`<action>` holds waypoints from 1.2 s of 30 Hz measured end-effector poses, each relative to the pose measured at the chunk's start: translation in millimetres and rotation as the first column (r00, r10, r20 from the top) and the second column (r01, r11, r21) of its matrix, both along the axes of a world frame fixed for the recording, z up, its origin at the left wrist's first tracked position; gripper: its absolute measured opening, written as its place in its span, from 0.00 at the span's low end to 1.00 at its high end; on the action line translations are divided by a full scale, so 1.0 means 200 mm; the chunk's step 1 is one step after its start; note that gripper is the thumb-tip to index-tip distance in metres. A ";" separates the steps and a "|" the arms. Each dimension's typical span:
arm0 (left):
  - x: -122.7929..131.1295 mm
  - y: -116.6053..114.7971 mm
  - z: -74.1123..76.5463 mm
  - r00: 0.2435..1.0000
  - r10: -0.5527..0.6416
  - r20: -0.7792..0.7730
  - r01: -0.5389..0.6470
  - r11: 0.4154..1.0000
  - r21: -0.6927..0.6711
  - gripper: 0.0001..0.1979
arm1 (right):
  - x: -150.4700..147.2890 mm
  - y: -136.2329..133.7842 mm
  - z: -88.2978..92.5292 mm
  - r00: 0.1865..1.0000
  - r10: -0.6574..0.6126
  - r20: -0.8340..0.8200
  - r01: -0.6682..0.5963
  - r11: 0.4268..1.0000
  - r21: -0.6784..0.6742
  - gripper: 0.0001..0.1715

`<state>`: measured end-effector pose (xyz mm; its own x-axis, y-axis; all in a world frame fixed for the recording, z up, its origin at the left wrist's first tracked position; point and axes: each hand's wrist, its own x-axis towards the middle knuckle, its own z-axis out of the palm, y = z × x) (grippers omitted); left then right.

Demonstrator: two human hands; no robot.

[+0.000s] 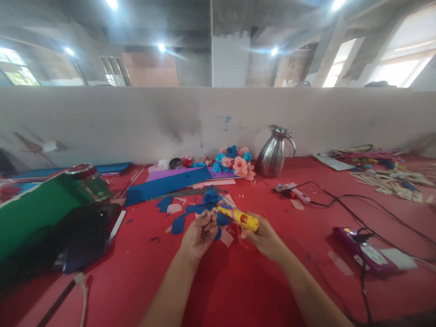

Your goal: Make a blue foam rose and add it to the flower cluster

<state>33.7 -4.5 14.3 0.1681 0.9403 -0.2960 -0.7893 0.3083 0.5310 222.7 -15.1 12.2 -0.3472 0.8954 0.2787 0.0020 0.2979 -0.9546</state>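
Note:
My right hand (264, 234) is wrapped round a yellow glue gun (243, 218) with a pink band, its narrow end pointing left at my other hand. My left hand (200, 231) is closed in a pinch on a small pink paper piece (214, 212), mostly hidden by the fingers. The glue gun's tip is close to that piece; whether they touch, I cannot tell. Under and around both hands lie cut blue paper petals (178, 224) and pink paper petals (226, 237). Just beyond sits a blue paper flower (211, 196).
A bunch of pink and blue paper flowers (240, 165) lies near a steel jug (272, 156) by the white partition. Rightward are a corded pink tool (298, 193) and a purple power strip (366, 252). Blue paper (168, 185), a glass jar (97, 184) and a dark phone-like slab (85, 245) lie leftward.

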 end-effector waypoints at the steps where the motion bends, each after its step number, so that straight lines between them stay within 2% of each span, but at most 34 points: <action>1: 0.00 0.00 0.00 1.000 -0.004 -0.004 0.004 1.000 0.006 0.07 | 0.00 0.00 0.00 1.000 -0.008 0.025 0.008 1.000 0.016 0.20; 5: 0.00 0.01 0.00 1.000 0.008 -0.007 -0.008 1.000 -0.015 0.08 | 0.02 0.01 -0.02 0.980 -0.128 0.150 0.109 0.986 0.125 0.16; 10: 0.00 0.01 0.02 0.999 0.028 0.025 -0.027 0.999 -0.040 0.10 | 0.06 0.04 -0.07 0.955 -0.238 0.179 0.206 0.961 0.184 0.20; 12: -0.01 0.00 0.03 0.999 0.022 0.035 -0.021 0.999 -0.028 0.11 | 0.10 0.06 -0.09 0.916 -0.333 0.223 0.293 0.936 0.194 0.21; 14: -0.01 0.00 0.03 0.999 0.026 0.037 -0.026 0.999 -0.019 0.11 | 0.15 0.09 -0.10 0.808 -0.477 0.347 0.416 0.878 0.239 0.21; 17: -0.01 0.00 0.02 0.999 0.043 0.017 -0.043 0.999 -0.006 0.09 | 0.22 0.12 -0.11 0.565 -0.628 0.535 0.543 0.771 0.331 0.17; 18: -0.01 0.00 0.02 0.999 0.049 0.003 -0.050 0.999 0.011 0.08 | 0.24 0.13 -0.11 0.508 -0.653 0.561 0.574 0.743 0.345 0.17; 20: 0.00 0.00 0.01 0.997 0.072 -0.040 -0.069 0.995 0.066 0.07 | 0.26 0.13 -0.10 0.454 -0.686 0.569 0.640 0.695 0.327 0.16; 21: 0.00 0.00 0.00 0.994 0.092 -0.066 -0.085 0.991 0.098 0.07 | 0.27 0.13 -0.09 0.456 -0.697 0.553 0.673 0.677 0.297 0.17; 23: 0.00 0.00 -0.01 0.983 0.146 -0.110 -0.129 0.981 0.146 0.10 | 0.26 0.13 -0.08 0.510 -0.716 0.477 0.723 0.657 0.213 0.18; 26: 0.01 0.00 -0.01 0.965 0.224 -0.140 -0.202 0.967 0.155 0.13 | 0.22 0.12 -0.07 0.625 -0.721 0.299 0.737 0.671 0.075 0.21; 30: 0.00 0.00 -0.01 0.957 0.263 -0.122 -0.246 0.960 0.135 0.13 | 0.16 0.09 -0.04 0.759 -0.651 0.012 0.645 0.748 -0.156 0.25; 32: 0.00 0.01 -0.01 0.953 0.277 -0.121 -0.265 0.958 0.107 0.11 | 0.13 0.07 -0.02 0.802 -0.589 -0.100 0.561 0.800 -0.211 0.28; 36: 0.00 0.01 -0.01 0.944 0.304 -0.130 -0.301 0.953 0.045 0.07 | 0.09 0.03 0.01 0.888 -0.454 -0.076 0.430 0.877 -0.215 0.33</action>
